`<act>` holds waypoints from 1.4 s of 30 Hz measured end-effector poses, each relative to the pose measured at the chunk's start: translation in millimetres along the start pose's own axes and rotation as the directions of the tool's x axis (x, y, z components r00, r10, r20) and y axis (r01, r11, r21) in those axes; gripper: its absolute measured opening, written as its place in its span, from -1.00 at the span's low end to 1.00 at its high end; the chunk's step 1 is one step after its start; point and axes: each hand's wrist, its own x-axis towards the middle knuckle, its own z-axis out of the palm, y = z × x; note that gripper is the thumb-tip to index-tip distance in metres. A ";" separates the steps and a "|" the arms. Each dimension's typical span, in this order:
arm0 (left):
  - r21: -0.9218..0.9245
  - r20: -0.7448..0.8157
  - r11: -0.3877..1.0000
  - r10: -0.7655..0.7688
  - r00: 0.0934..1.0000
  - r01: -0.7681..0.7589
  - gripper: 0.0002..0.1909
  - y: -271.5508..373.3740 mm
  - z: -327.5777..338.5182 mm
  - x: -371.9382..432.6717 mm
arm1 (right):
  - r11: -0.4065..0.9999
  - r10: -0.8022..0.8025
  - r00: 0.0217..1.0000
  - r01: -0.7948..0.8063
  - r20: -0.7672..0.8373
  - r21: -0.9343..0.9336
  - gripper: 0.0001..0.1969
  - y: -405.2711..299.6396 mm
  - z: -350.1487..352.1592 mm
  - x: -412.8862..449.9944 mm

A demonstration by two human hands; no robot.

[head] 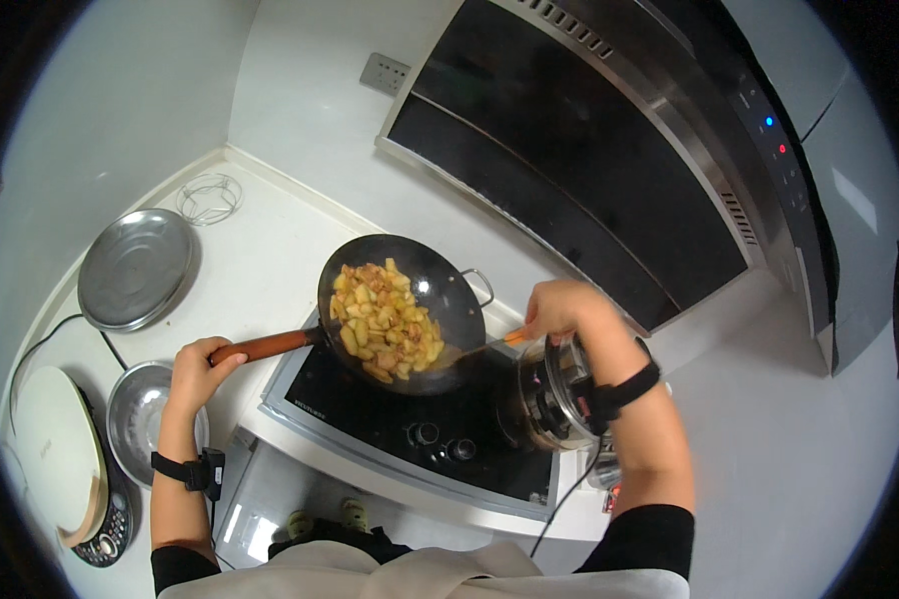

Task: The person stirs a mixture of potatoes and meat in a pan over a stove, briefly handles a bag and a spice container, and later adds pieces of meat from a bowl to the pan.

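My left hand (198, 367) grips the brown wooden handle (266, 347) of a dark wok (449, 288), which sits over the left part of the black glass cooktop (359, 408). Cut potato pieces with bits of meat (382, 322) lie in the wok, mostly toward its left and lower side. My right hand (562, 308) holds a spatula by its orange handle (517, 336). The spatula's metal blade (446, 358) rests among the food at the wok's right lower side. A small metal loop handle (481, 286) stands out from the wok's far rim.
A steel pot with a lid (562, 389) stands on the cooktop's right, under my right forearm. On the left counter are a metal lid (136, 269), a wire trivet (210, 199), a metal bowl (138, 412) and a white-topped electric appliance (60, 449). The range hood (569, 165) hangs above.
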 end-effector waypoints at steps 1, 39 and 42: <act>0.005 0.002 1.000 0.012 1.000 -0.012 -0.70 0.7 -1.3 -0.5 | 0.999 -0.039 0.999 0.038 -0.022 -0.018 -0.65 0.9 11.3 13.0; -0.007 -0.011 0.999 0.043 0.999 -0.043 -0.71 -1.5 -0.1 -0.8 | 0.891 -0.338 0.773 0.079 -0.536 -0.448 -0.81 -32.7 62.9 -2.3; -0.011 -0.004 0.999 0.033 0.999 -0.033 -0.71 -0.4 1.6 -0.6 | 0.896 -0.294 0.830 0.067 -0.473 -0.439 -0.83 -14.3 43.8 -28.5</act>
